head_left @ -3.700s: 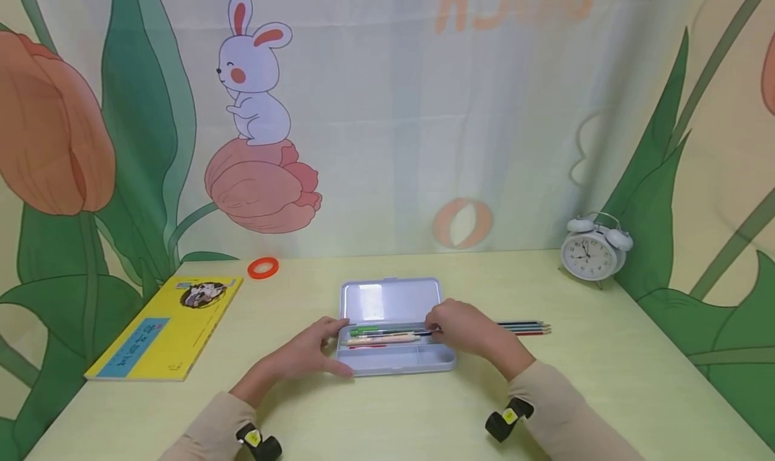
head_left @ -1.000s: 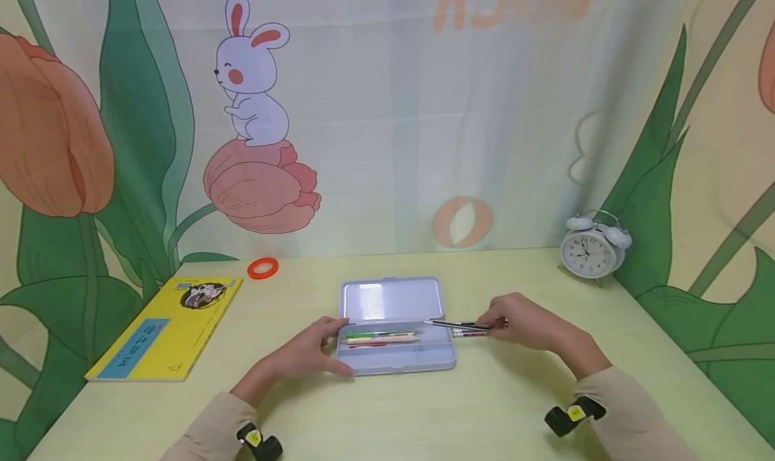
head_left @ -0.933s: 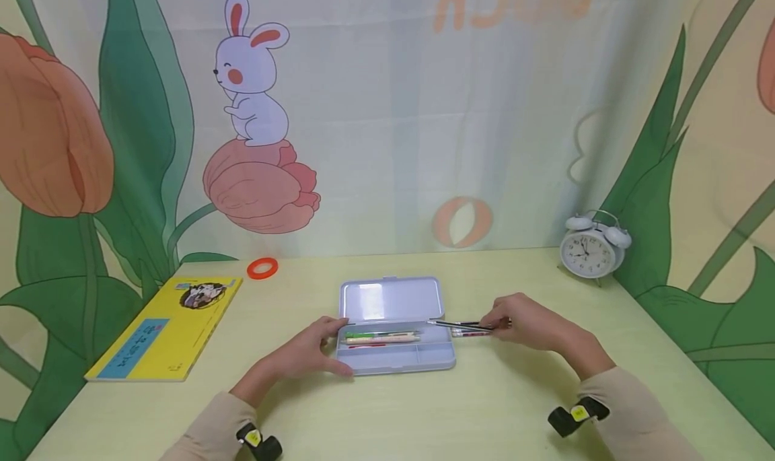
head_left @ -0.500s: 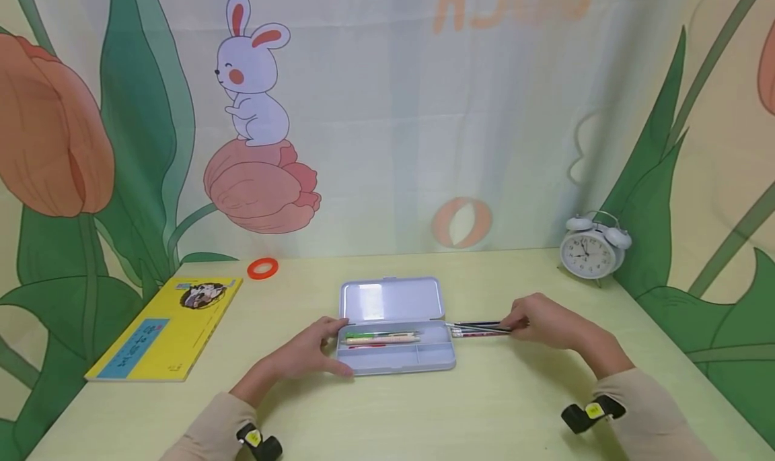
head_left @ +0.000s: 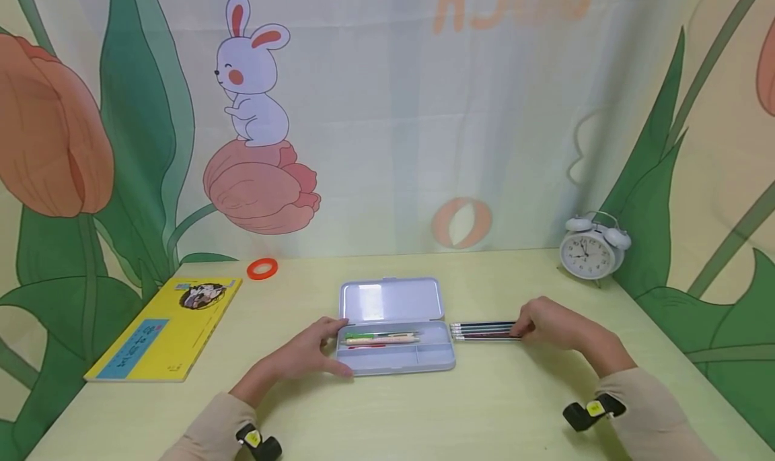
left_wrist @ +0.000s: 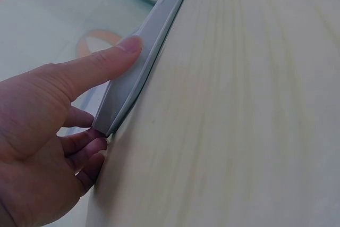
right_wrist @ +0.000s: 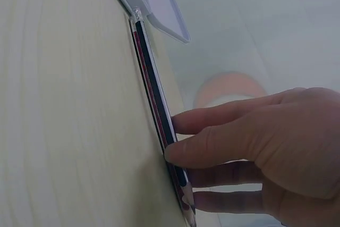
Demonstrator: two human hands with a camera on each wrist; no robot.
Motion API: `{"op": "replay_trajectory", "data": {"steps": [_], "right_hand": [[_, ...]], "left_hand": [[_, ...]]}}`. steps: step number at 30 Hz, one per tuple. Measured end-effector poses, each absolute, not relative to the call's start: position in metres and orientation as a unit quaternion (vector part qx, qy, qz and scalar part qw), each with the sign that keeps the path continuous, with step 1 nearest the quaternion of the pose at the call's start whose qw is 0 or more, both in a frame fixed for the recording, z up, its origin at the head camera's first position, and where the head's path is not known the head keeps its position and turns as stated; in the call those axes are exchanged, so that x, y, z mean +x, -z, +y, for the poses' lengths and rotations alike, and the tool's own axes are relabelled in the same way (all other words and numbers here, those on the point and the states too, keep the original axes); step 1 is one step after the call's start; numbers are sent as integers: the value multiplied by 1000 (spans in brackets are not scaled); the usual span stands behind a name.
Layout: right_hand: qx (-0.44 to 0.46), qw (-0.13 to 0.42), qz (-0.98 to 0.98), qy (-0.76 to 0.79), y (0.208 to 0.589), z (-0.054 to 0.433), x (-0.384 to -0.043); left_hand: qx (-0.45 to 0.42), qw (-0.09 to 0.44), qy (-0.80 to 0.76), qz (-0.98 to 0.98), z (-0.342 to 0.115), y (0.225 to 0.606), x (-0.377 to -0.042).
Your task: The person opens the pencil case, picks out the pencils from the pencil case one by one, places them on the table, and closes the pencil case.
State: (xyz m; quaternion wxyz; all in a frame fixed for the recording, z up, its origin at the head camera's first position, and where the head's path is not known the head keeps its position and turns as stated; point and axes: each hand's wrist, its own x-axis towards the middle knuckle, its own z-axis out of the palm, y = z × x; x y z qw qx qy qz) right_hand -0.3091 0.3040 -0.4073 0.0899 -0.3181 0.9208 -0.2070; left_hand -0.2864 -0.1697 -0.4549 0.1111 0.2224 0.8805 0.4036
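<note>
A pale lavender pencil case [head_left: 387, 360] lies on the table with its lid raised. Several pens, one pink-and-white pen [head_left: 381, 340] among them, sit in its long compartment. My left hand [head_left: 305, 350] grips the case's left end; in the left wrist view the thumb presses along the side of the case [left_wrist: 143, 62], fingers at its corner. To the right of the case, several pencils [head_left: 481, 330] lie side by side, eraser ends toward it. My right hand [head_left: 554, 323] pinches a dark pencil [right_wrist: 154, 83] near its sharpened end, down at the row.
On the left of the table lies a yellow book [head_left: 163, 330]. Behind it is an orange-red ring [head_left: 262, 268]. A white alarm clock [head_left: 587, 252] stands at the back right, in front of a printed curtain [head_left: 375, 145].
My right hand has moved from over the case to the right, carrying a pencil out, and has brought it down level with the other pencils. The left hand stays on the case.
</note>
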Motion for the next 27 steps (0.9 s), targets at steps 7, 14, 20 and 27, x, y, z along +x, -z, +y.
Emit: {"op": "replay_trajectory", "data": {"steps": [7, 14, 20, 27], "right_hand": [[-318, 71, 927, 186, 413, 305, -311], [-322, 38, 934, 149, 414, 300, -312], [-312, 30, 941, 129, 415, 298, -313], [-306, 36, 943, 124, 415, 298, -313]], "left_hand": [[219, 114, -403, 881, -169, 454, -286], [221, 113, -402, 881, -169, 454, -286], [220, 113, -402, 882, -170, 455, -286], [221, 111, -401, 882, -170, 455, -286]]}}
